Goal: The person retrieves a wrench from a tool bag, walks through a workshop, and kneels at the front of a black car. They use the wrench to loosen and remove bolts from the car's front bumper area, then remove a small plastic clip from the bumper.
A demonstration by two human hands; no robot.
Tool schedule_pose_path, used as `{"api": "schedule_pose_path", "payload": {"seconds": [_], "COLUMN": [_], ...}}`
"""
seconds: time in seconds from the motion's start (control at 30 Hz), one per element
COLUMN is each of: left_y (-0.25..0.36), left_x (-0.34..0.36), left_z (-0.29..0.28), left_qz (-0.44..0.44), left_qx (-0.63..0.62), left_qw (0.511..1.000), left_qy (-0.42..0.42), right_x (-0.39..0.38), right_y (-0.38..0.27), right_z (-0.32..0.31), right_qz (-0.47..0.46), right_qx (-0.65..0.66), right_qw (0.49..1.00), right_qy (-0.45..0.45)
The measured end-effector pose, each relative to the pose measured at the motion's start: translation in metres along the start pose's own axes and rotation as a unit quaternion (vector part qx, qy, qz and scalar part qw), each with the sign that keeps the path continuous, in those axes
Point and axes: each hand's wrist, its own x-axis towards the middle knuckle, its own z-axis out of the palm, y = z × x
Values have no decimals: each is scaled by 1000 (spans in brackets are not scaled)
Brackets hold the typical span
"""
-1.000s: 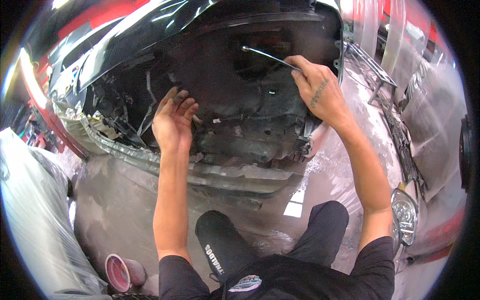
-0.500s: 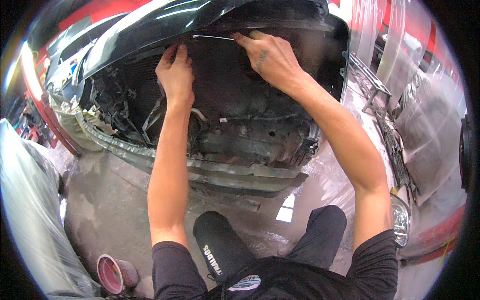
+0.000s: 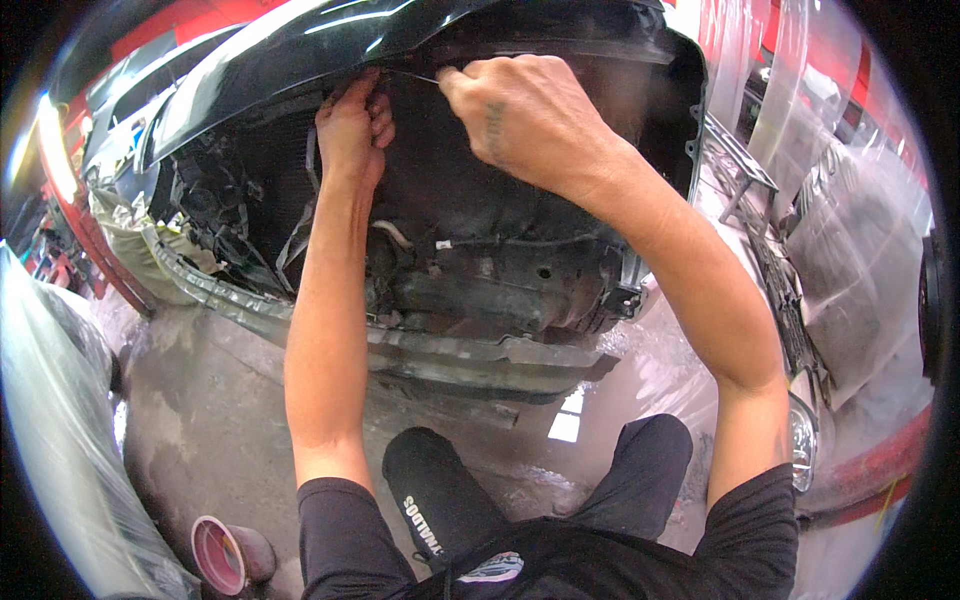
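Note:
My right hand is closed on a slim metal wrench just below the dark painted edge of the car body panel. The wrench's head lies at my left hand, whose curled fingers reach up to the underside of that edge; what they grip is hidden. Behind both hands is the car's dark, exposed wheel well, with loose parts and a pale hose in it.
A bare bumper beam runs low in front of me. A pink bucket stands at lower left beside plastic-covered items. A metal bracket, a headlight and more plastic sheeting are at right.
My right hand has moved up and left with the wrench, which now sits under the panel edge. My left hand has risen to that edge, its fingers at the wrench's head.

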Motion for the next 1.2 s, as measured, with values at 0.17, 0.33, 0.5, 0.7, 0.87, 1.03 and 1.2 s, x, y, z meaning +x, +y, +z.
{"api": "schedule_pose_path", "payload": {"seconds": [0.17, 0.33, 0.5, 0.7, 0.87, 1.03, 1.2], "left_y": [-9, -13, -8, -5, 4, 10, 14], "left_x": [8, 22, 18, 18, 13, 6, 4], "left_z": [-5, -22, -38, -27, -6, -1, -8], "left_qz": [35, 297, 258, -36, -55, -76, -78], "left_qx": [-23, 494, 529, -19, -4, 29, 23], "left_qw": [999, 817, 806, 999, 998, 997, 995], "left_qy": [-8, -31, -61, 4, 11, -17, -54], "right_x": [20, 43, 63, 50, -2, -20, -18], "right_y": [-26, -47, -75, -72, 2, 40, 40], "right_z": [-14, -15, -4, -4, 4, 40, 49], "right_qz": [-38, -65, -75, -89, -27, 13, 24], "right_qx": [-31, -2, 5, 11, -53, -153, -177], "right_qw": [998, 997, 997, 996, 998, 985, 983], "right_qy": [-48, -29, -26, -2, 25, -75, 26]}}
